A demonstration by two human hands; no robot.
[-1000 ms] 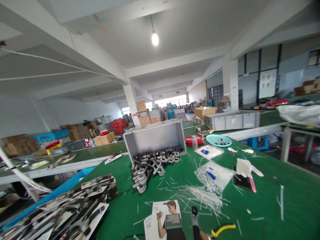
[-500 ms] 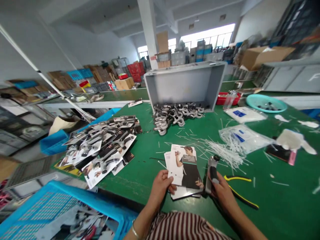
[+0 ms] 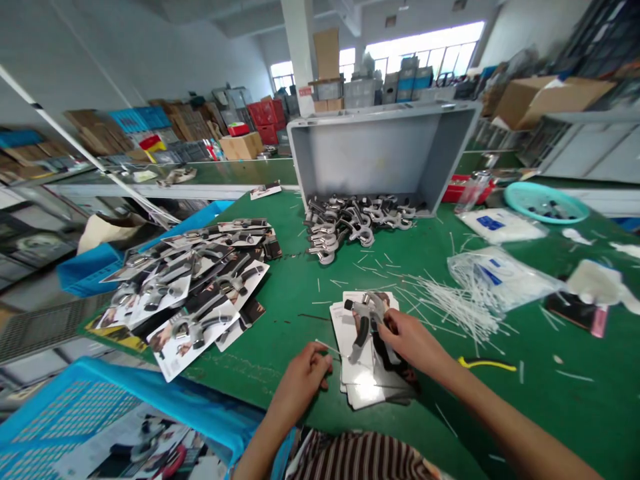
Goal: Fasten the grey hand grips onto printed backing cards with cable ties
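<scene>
My right hand (image 3: 407,337) grips a grey-and-black hand tool (image 3: 369,327) with a curved metal-tipped head. That tool lies over a stack of printed cards (image 3: 343,323) at the front of the green table, hiding much of the top card's picture. At the stack's left edge, my left hand (image 3: 305,373) has its fingers curled together by a thin white cable tie (image 3: 327,347), which appears pinched in them. Yellow-and-black pliers (image 3: 487,364) rest under my right forearm, partly covered by it. Loose white cable ties (image 3: 455,307) are scattered right of the cards.
A grey crate (image 3: 380,157) lies on its side behind a pile of similar tools (image 3: 345,230). Cards with tools on them (image 3: 200,280) are heaped at left. A blue basket (image 3: 150,373) stands front left. Bags of ties (image 3: 505,277) and a turquoise tray (image 3: 547,200) are at right.
My right hand has carried the tool leftward from beside the cards onto them. My left hand has let go of the card edge and moved to the cable tie, which has shifted toward me.
</scene>
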